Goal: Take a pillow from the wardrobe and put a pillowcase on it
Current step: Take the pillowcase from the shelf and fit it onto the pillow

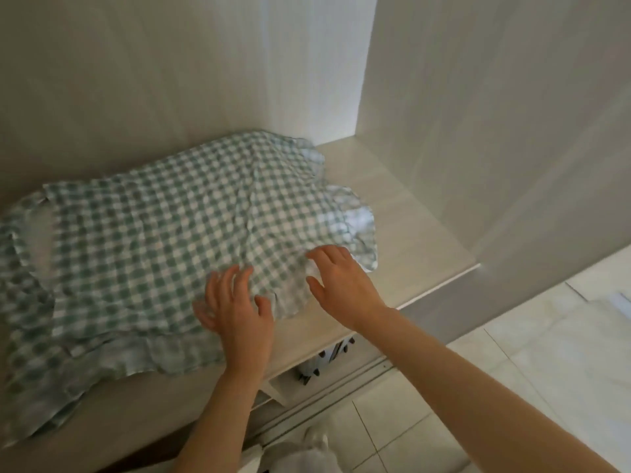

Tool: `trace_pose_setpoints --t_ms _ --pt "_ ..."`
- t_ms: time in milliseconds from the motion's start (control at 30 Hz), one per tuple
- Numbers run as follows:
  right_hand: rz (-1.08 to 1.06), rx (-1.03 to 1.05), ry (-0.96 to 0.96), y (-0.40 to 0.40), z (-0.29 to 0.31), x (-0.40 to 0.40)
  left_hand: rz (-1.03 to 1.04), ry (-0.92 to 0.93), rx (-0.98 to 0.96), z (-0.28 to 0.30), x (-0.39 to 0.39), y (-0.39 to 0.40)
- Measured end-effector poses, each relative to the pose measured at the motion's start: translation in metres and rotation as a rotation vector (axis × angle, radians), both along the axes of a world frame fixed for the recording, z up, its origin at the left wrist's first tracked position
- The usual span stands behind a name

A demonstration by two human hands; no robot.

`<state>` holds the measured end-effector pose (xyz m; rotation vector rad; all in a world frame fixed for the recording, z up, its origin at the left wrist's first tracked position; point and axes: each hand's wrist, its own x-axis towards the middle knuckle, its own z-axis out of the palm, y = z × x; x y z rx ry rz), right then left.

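Observation:
A green-and-white checked pillowcase (153,240) with a ruffled edge lies spread out and wrinkled on the pale wardrobe shelf (403,220). It looks slightly raised in the middle; whether a pillow is inside is hidden. My left hand (235,302) rests over the near edge of the fabric with fingers spread. Beside it, my right hand (341,281) hovers at the fabric's near right corner, fingers apart. Neither hand grips anything.
Pale wardrobe walls (478,114) close in the shelf at the back and right. Below the shelf edge a compartment (324,363) shows dark-and-white items. White tiled floor (529,370) lies at lower right, with something white (307,452) at the bottom.

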<state>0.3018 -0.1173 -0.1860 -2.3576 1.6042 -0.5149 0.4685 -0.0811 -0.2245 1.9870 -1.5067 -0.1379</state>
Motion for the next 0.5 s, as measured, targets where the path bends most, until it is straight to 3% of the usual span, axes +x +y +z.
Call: trace_pose_setpoints --t_ms 333,433,500 --pt "0.295 -0.127 0.173 -0.083 -0.015 0.026 0.147 -0.275 0.184 -0.014 0.032 -0.031" --pt "0.392 -0.091 0.277 -0.102 -0.019 0.033 0.218 -0.298 0.199 -0.012 0.035 -0.043" --pt "0.347 -0.008 0.325 -0.112 -0.025 0.034 0.236 -0.335 0.195 -0.014 0.039 -0.048"
